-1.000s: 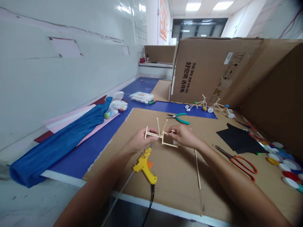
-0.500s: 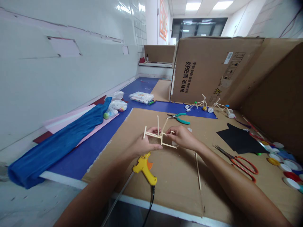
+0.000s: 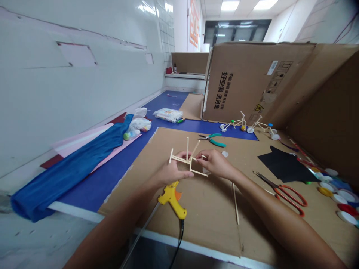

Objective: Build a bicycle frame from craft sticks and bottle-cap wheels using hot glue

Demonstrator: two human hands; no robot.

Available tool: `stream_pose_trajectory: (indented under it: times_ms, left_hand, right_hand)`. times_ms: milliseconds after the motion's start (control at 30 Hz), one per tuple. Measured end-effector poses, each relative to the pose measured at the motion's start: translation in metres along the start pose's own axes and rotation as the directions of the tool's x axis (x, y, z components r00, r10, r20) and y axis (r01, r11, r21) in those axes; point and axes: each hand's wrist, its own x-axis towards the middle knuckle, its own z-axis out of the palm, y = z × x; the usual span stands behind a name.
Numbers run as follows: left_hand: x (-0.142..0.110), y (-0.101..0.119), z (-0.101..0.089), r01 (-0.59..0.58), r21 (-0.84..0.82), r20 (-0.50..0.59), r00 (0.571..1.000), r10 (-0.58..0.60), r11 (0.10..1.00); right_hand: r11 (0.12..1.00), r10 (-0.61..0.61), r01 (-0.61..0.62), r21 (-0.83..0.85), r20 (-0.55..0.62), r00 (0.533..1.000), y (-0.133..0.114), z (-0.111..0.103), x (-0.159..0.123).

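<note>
Between my two hands is a small frame of thin wooden sticks (image 3: 182, 160), with two sticks standing up from it. My left hand (image 3: 174, 172) grips its left part, the thumb stretched along the near side. On the right, my right hand (image 3: 214, 163) pinches the frame near a joint; the fingertips partly hide what they hold. A yellow hot glue gun (image 3: 173, 201) lies just below my left hand, its black cord running off the near edge. Beneath my right forearm, a loose wooden stick (image 3: 235, 203) rests on the cardboard sheet (image 3: 204, 224).
Teal-handled pliers (image 3: 212, 139) lie beyond my hands. Orange-handled scissors (image 3: 283, 190), black paper (image 3: 286, 164) and several bottle caps (image 3: 346, 208) are at the right. Two stick models (image 3: 237, 122) stand before a large cardboard box (image 3: 246, 82). Blue cloth (image 3: 75, 168) lies left.
The stick frame tilts slightly, its right lower end shifting a little left. Both hands keep their hold. The view has moved very slightly.
</note>
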Motion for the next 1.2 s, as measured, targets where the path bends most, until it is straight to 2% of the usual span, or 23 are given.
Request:
stream_pose_trajectory:
  times_ms: [467,667,867,1033,1200]
  left_hand:
    - [0.001,-0.002,0.001,-0.011,-0.115,-0.039,0.999,0.006,0.993]
    - [0.002,0.003,0.002,0.052,-0.201,-0.002,0.999,-0.053,0.978]
    - [0.002,0.007,0.004,0.07,-0.334,0.051,0.997,-0.056,0.94]
    - [0.002,0.009,0.009,0.125,-0.449,0.087,0.992,-0.096,0.885]
    - [0.0,0.012,0.011,0.125,-0.541,0.099,0.991,-0.085,0.832]
  right_hand:
    - [1.0,0.025,-0.025,0.009,-0.017,1.0,-0.005,-0.002,-0.004]
    - [0.998,0.03,-0.029,0.057,-0.017,0.999,-0.012,-0.013,-0.007]
    - [0.987,-0.008,0.037,0.157,-0.179,0.984,-0.021,-0.04,-0.013]
    - [0.955,-0.076,0.167,0.245,-0.343,0.936,-0.038,-0.052,-0.02]
    - [0.957,-0.158,0.227,0.179,-0.335,0.929,-0.05,-0.05,-0.017]
